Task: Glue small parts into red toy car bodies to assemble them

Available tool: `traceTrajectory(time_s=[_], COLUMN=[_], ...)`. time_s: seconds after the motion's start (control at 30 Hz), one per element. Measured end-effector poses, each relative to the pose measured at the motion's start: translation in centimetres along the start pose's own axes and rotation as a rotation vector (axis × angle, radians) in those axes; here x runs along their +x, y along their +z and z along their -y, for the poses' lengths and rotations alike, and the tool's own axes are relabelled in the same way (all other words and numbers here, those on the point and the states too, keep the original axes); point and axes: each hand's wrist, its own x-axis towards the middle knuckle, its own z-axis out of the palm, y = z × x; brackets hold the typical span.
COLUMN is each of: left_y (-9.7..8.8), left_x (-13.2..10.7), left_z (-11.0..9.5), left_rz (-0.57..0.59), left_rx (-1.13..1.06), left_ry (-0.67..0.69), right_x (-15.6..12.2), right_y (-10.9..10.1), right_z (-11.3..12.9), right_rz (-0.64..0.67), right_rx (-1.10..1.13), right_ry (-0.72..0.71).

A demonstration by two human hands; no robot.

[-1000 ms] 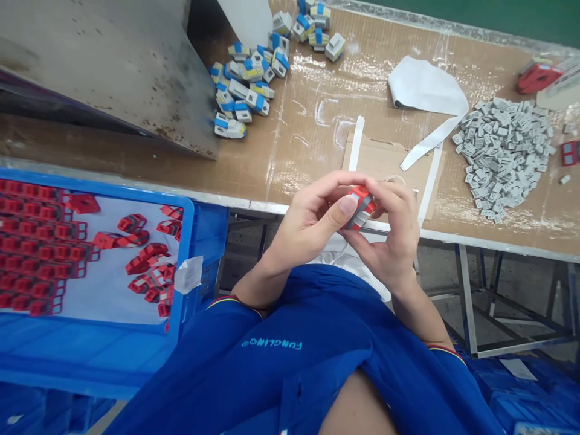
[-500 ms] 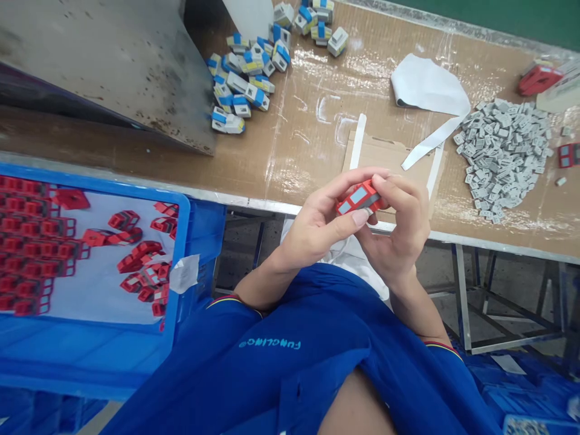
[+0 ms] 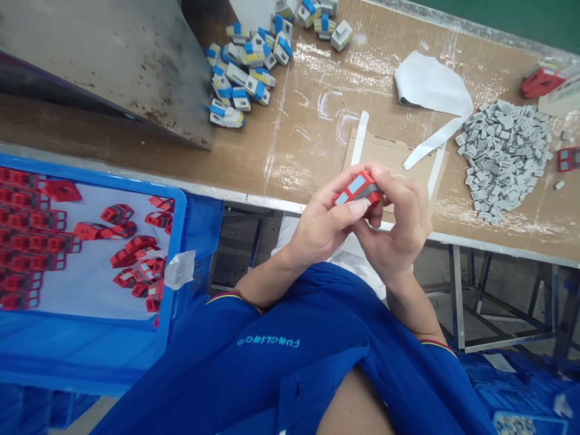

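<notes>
Bare hands hold a small red plastic block (image 3: pixel 359 188) just above the front edge of a cardboard-topped workbench (image 3: pixel 308 142).

From the head view, the left hand (image 3: pixel 322 223) pinches the block with thumb and curled fingers, while the right hand's (image 3: pixel 399 232) fingers close together around its far end. It looks light and rigid, safest held by its sides. A heap of small grey plastic pieces (image 3: pixel 502 158) lies right; a blue plastic crate (image 3: pixel 202 232) sits left.
</notes>
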Motion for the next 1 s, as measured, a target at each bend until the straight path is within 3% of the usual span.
traceTrajectory(time_s=[0.2, 0.37, 0.7, 1.0], left_y=[0.0, 0.0, 0.5, 0.3], left_x=[0.3, 0.3, 0.6, 0.5], left_z=[0.0, -0.2, 0.4, 0.5], left_rz=[-0.002, 0.014, 0.060, 0.046], left_rx=[-0.010, -0.013, -0.037, 0.038], left_ry=[-0.015, -0.015, 0.074, 0.066], right_x=[0.1, 0.0, -0.4, -0.3], right_y=[-0.3, -0.6, 0.2, 0.8], right_z=[0.0, -0.1, -0.7, -1.1], right_rz=[0.044, 0.085, -0.046, -0.127], right_rx=[-0.096, -0.017, -0.069, -0.062], right_ry=[0.044, 0.075, -0.055, -0.146])
